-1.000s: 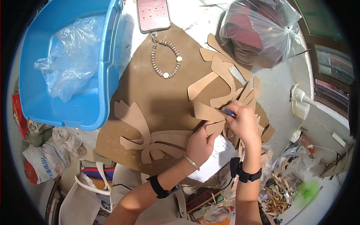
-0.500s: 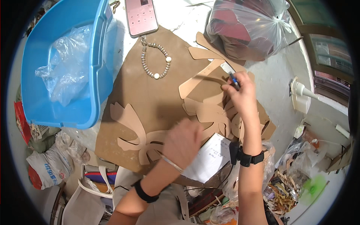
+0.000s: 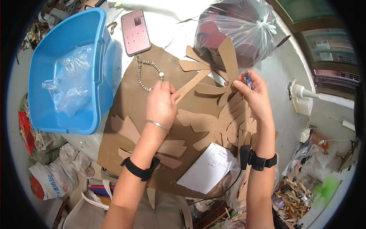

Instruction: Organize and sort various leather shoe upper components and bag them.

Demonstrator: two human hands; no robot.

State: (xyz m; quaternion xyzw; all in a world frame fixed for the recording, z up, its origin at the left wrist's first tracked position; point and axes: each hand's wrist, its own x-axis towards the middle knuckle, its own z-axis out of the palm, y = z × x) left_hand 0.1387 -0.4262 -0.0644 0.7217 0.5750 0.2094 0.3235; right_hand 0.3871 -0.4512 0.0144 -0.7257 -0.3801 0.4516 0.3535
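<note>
My left hand (image 3: pixel 162 103) is closed at the near end of a slim tan leather strip (image 3: pixel 194 82), its thumb against it, beside a beaded phone strap (image 3: pixel 143 76). In my right hand (image 3: pixel 254 91) a blue pen (image 3: pixel 248 79) stands up between the fingers. Thumb and fingertips of that hand pinch the narrow end of a tan leather piece (image 3: pixel 228 57), which points upward. Several more cut leather pieces (image 3: pixel 204 118) lie fanned and overlapping below the hands. Another group (image 3: pixel 126 129) lies at the left. A white written note (image 3: pixel 207 168) rests near my right wrist.
A brown sheet (image 3: pixel 167 183) covers part of the white table. A pink-screened phone (image 3: pixel 136 32) lies at the back. To the left stands a blue tub (image 3: pixel 101 76) with clear plastic inside. A full clear plastic bag (image 3: pixel 236 23) sits at the back right. Scraps (image 3: pixel 293 198) fill the lower right.
My left hand has moved up and away, from the near leather pieces to the slim strip. My right hand now pinches an upward-pointing leather piece as well as the pen. The view has shifted slightly.
</note>
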